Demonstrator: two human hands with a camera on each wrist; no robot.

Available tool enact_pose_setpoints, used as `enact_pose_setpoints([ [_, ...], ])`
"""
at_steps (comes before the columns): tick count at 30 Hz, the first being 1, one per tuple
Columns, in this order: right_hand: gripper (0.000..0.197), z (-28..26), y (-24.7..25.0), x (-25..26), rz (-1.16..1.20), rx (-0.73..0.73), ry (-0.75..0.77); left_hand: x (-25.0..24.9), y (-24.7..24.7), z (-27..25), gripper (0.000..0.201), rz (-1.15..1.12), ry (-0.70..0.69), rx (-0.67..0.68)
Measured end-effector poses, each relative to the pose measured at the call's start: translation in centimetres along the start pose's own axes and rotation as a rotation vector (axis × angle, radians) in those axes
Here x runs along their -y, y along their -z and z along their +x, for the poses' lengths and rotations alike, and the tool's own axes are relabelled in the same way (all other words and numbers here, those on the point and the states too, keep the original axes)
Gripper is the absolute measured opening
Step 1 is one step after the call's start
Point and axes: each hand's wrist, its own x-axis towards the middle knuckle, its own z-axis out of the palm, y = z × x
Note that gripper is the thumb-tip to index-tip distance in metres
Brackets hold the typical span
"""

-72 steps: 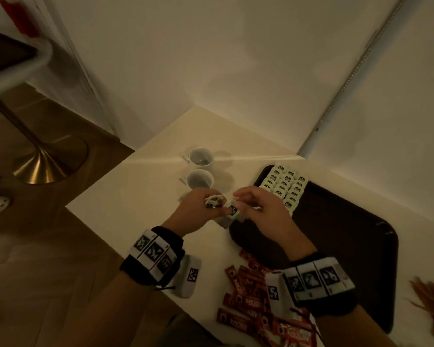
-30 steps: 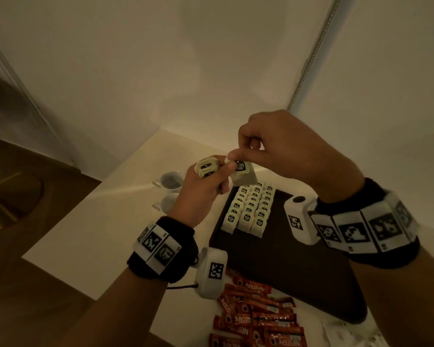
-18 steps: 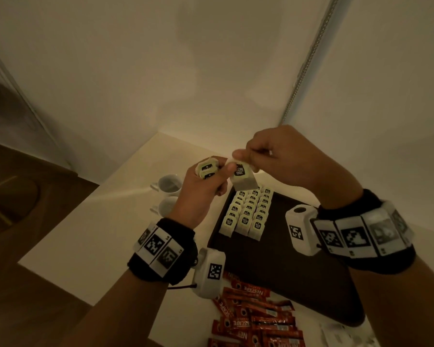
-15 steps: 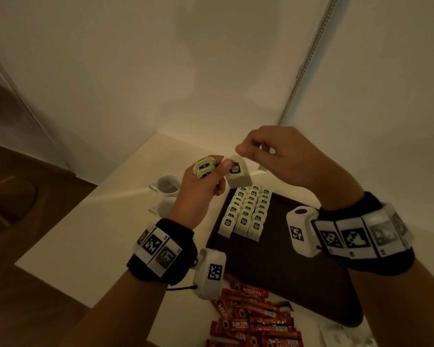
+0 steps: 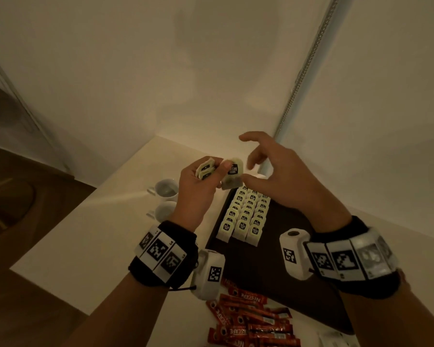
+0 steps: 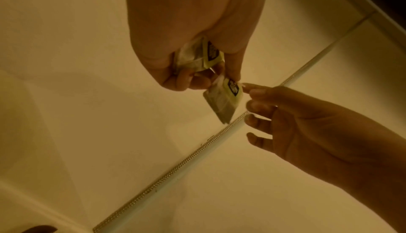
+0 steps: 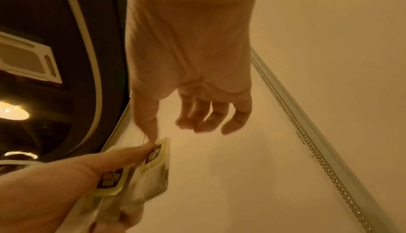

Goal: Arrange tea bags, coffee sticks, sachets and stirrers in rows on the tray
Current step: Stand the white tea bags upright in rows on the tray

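Left hand (image 5: 196,186): grip closed on a small bundle of tea bags (image 5: 206,169), with one more tea bag (image 5: 232,176) pinched under the thumb and hanging at a tilt above the far end of the tray. Right hand (image 5: 281,176): grip open, fingers spread and loosely bent, holding nothing; its fingertips sit just beside the hanging tea bag, and whether they touch it cannot be told.

Tray (image 5: 293,291): dark, lying on the pale bench (image 5: 90,236). Contents: pale tea bags in three rows (image 5: 246,214) along the tray's left side, each overlapping the next and label up. The remaining tray surface is dark and hard to read.

Bench, left of the tray: two white cups (image 5: 166,199), one behind the other; what they contain cannot be made out. Bench, near edge in front of the tray: a loose heap of red coffee sticks (image 5: 251,321). To their right, partly cut off, some white sachets (image 5: 336,339).
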Motion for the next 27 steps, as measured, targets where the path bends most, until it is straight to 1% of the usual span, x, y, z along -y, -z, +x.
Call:
enact_pose_setpoints([
  [2, 0.051, 0.0, -0.2, -0.3, 0.005, -0.066, 0.0, 0.0, 0.1, 0.1, 0.013, 0.002, 0.017, -0.004],
  [6, 0.048, 0.6, -0.6, -0.4, -0.102, -0.039, 0.019, 0.1, 0.3, 0.1, 0.012, 0.005, 0.015, 0.058],
  [7, 0.042, 0.9, -0.6, -0.2, -0.08, -0.035, 0.013, 0.1, 0.3, 0.1, 0.012, 0.005, 0.017, 0.066],
  [8, 0.032, 1.3, -0.5, -0.1, -0.056, -0.027, 0.003, 0.1, 0.2, 0.0, 0.01, -0.002, 0.03, 0.063],
  [10, 0.013, 1.9, -0.4, 0.3, -0.044, -0.031, -0.005, 0.4, 0.2, -0.1, 0.001, -0.055, 0.076, 0.071],
  [11, 0.009, 2.1, -0.3, 0.4, -0.032, -0.047, -0.01, 0.7, 0.3, -0.2, 0.009, -0.092, 0.108, 0.083],
  [13, 0.007, 2.4, -0.4, 0.5, 0.013, -0.09, -0.042, 1.3, 0.4, -0.6, 0.026, -0.154, 0.175, 0.141],
  [14, 0.007, 2.6, -0.4, 0.5, 0.034, -0.111, -0.061, 1.5, 0.4, -0.8, 0.028, -0.178, 0.208, 0.171],
  [16, 0.006, 2.7, -0.7, 0.4, 0.061, -0.142, -0.097, 1.8, 0.4, -1.3, 0.017, -0.223, 0.254, 0.21],
  [17, 0.006, 2.8, -0.9, 0.3, 0.069, -0.151, -0.113, 2.0, 0.3, -1.4, 0.012, -0.257, 0.276, 0.204],
  [20, 0.006, 2.9, -1.4, -0.2, 0.116, -0.156, -0.164, 2.3, 0.3, -1.6, 0.009, -0.361, 0.346, 0.159],
  [22, 0.006, 2.7, -1.7, -0.6, 0.159, -0.138, -0.189, 2.7, 0.4, -1.7, 0.017, -0.35, 0.366, 0.161],
  [23, 0.005, 2.5, -1.7, -0.9, 0.18, -0.13, -0.196, 3.1, 0.6, -1.7, 0.014, -0.327, 0.378, 0.163],
  [24, 0.005, 2.3, -1.8, -1.3, 0.195, -0.126, -0.205, 3.3, 0.9, -1.7, 0.007, -0.316, 0.399, 0.158],
  [25, 0.005, 1.9, -2.0, -1.8, 0.208, -0.122, -0.217, 3.8, 1.4, -1.6, 0.01, -0.302, 0.425, 0.134],
  [27, 0.005, 1.1, -2.6, -3.4, 0.211, -0.098, -0.261, 4.6, 2.6, -1.3, 0.025, -0.327, 0.513, 0.046],
])
